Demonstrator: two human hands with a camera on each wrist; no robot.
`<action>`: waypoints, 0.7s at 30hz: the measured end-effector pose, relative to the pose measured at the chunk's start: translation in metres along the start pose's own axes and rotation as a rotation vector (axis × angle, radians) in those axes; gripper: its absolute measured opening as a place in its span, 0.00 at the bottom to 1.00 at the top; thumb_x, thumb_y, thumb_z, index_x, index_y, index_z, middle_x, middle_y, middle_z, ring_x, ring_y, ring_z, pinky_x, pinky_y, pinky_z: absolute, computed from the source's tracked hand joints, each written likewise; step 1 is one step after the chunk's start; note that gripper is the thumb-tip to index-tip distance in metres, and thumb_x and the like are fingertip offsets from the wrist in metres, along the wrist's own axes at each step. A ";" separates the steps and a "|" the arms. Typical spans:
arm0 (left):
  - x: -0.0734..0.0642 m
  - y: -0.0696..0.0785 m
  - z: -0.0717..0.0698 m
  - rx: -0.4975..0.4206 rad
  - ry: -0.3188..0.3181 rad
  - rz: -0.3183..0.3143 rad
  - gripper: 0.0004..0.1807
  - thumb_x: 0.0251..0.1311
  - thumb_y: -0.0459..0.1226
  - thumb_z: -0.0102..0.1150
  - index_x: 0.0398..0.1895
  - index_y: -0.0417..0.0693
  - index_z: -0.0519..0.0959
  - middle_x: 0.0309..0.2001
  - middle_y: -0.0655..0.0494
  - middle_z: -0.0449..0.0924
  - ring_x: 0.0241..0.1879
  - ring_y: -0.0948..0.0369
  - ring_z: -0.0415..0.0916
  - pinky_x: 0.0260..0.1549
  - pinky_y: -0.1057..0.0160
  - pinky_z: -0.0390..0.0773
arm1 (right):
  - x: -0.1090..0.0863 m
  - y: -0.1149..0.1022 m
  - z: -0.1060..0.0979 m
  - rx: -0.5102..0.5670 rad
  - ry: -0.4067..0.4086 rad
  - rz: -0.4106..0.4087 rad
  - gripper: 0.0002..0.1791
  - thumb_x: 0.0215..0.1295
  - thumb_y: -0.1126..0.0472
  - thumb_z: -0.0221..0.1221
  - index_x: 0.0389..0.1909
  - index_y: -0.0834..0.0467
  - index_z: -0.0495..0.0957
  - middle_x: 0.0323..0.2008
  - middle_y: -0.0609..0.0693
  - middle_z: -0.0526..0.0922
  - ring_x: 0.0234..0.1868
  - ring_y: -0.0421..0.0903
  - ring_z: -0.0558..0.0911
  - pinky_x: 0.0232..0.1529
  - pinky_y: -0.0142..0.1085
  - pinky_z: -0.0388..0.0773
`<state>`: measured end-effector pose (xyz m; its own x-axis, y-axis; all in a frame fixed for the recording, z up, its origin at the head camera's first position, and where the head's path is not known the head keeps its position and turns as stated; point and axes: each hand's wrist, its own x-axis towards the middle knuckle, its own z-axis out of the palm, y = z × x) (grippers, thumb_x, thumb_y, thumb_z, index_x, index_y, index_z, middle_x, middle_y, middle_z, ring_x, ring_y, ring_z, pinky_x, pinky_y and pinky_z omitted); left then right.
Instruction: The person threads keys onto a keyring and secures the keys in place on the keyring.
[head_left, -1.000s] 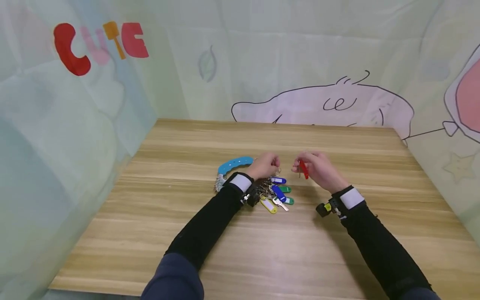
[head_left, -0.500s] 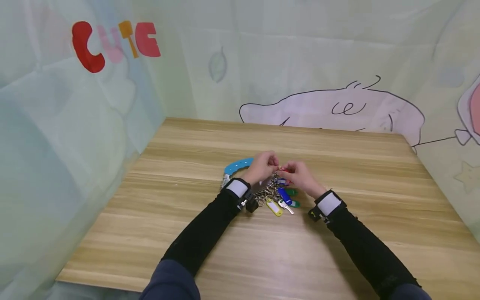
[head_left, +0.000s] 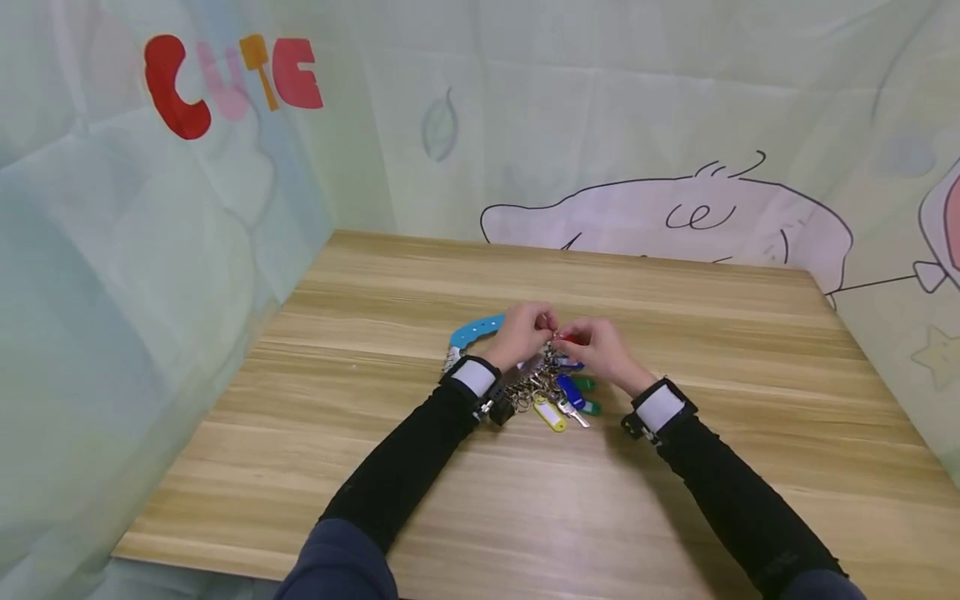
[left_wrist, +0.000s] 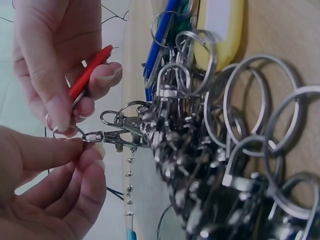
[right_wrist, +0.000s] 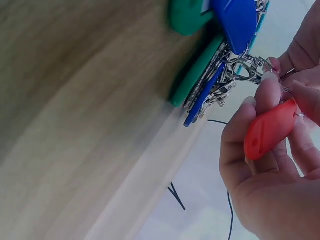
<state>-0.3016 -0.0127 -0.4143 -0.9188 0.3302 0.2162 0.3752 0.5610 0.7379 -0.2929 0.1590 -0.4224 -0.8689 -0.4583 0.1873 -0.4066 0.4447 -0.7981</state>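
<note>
My left hand (head_left: 522, 340) pinches a small swivel clasp (left_wrist: 112, 137) between thumb and fingertips, by the loop at its end. Facing it, my right hand (head_left: 609, 358) holds a red key tag (right_wrist: 270, 131) and pinches its thin metal ring (left_wrist: 65, 132) right at that loop. Both hands' fingertips meet over a dense bunch of metal clasps and split rings (left_wrist: 260, 100). Blue key tags (head_left: 570, 392), green key tags (head_left: 591, 407), a yellow key tag (head_left: 550, 414) and a silver key (head_left: 575, 414) hang from the bunch.
A light-blue curved band (head_left: 476, 330) with small holes lies behind the left hand, joined to the bunch. All of it rests on a wood-grain table (head_left: 480, 500). Printed cloth (head_left: 360, 125) encloses the table at the back and sides.
My right hand has moved left with the red key tag and now meets the left hand. Over the last half second both hands have stayed almost in place.
</note>
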 end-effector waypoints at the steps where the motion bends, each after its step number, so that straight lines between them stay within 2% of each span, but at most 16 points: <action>1: 0.000 0.000 0.000 0.000 0.003 -0.001 0.05 0.55 0.23 0.58 0.31 0.39 0.79 0.28 0.46 0.83 0.26 0.62 0.76 0.25 0.74 0.71 | 0.000 -0.001 0.000 0.001 -0.003 0.000 0.08 0.61 0.66 0.62 0.37 0.69 0.81 0.33 0.64 0.85 0.23 0.53 0.82 0.25 0.29 0.78; 6: -0.001 -0.001 0.000 -0.006 0.000 -0.004 0.05 0.54 0.23 0.58 0.31 0.38 0.80 0.29 0.45 0.84 0.27 0.60 0.78 0.24 0.74 0.72 | 0.001 0.000 0.001 0.005 -0.011 0.016 0.08 0.62 0.67 0.61 0.37 0.70 0.81 0.32 0.65 0.85 0.23 0.52 0.81 0.26 0.30 0.78; 11: -0.001 -0.003 -0.002 0.049 -0.008 0.001 0.03 0.56 0.26 0.59 0.30 0.39 0.82 0.30 0.48 0.84 0.29 0.60 0.77 0.28 0.73 0.72 | 0.001 -0.001 0.001 0.016 -0.001 0.035 0.09 0.65 0.65 0.59 0.37 0.69 0.80 0.32 0.66 0.84 0.24 0.54 0.81 0.25 0.29 0.77; 15: -0.002 -0.004 -0.001 0.062 -0.017 -0.035 0.05 0.59 0.29 0.59 0.29 0.40 0.84 0.30 0.49 0.85 0.27 0.63 0.74 0.26 0.74 0.70 | 0.000 0.000 0.000 0.009 -0.015 0.032 0.07 0.62 0.66 0.61 0.37 0.68 0.80 0.31 0.64 0.84 0.24 0.48 0.81 0.26 0.31 0.79; 18: -0.003 -0.004 -0.001 0.073 -0.028 -0.039 0.06 0.59 0.30 0.59 0.30 0.40 0.85 0.30 0.49 0.86 0.27 0.64 0.73 0.26 0.74 0.69 | -0.001 0.002 0.001 -0.006 -0.033 0.013 0.08 0.60 0.67 0.62 0.38 0.68 0.80 0.32 0.63 0.85 0.25 0.43 0.81 0.28 0.34 0.81; 21: -0.004 -0.004 0.000 0.100 -0.037 -0.031 0.07 0.58 0.29 0.58 0.30 0.40 0.85 0.31 0.49 0.86 0.28 0.62 0.74 0.28 0.73 0.70 | -0.001 0.002 0.001 -0.008 -0.036 -0.005 0.07 0.62 0.68 0.61 0.37 0.69 0.80 0.33 0.64 0.85 0.25 0.45 0.82 0.28 0.34 0.81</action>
<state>-0.2998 -0.0163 -0.4178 -0.9257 0.3382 0.1696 0.3589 0.6436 0.6760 -0.2923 0.1599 -0.4250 -0.8560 -0.4881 0.1701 -0.4131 0.4483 -0.7927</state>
